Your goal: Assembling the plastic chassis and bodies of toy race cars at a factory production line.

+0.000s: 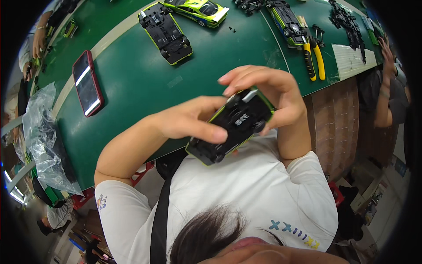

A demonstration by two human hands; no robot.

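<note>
Between my two hands is a toy car (pixel 237 125), turned so that its black underside faces up, with a thin yellow-green edge of the body showing. My left hand (pixel 191 119) grips it from the left, its thumb lying across the black base. On the far right end, my right hand (pixel 279 94) is closed around the car, thumb at one corner and fingers curled over the top edge. The car is held tilted in front of my chest, above the table's near edge. Fingers beneath it are mostly hidden.
On the green table (pixel 211 57) lie an upturned toy car (pixel 165 33), an upright yellow-green car (pixel 200 11) and another car (pixel 285 22). Yellow-handled pliers (pixel 314 61), black parts (pixel 347 22), a phone (pixel 88 83) and a plastic bag (pixel 44 136) lie around. Co-workers' hands (pixel 387 55) show at the sides.
</note>
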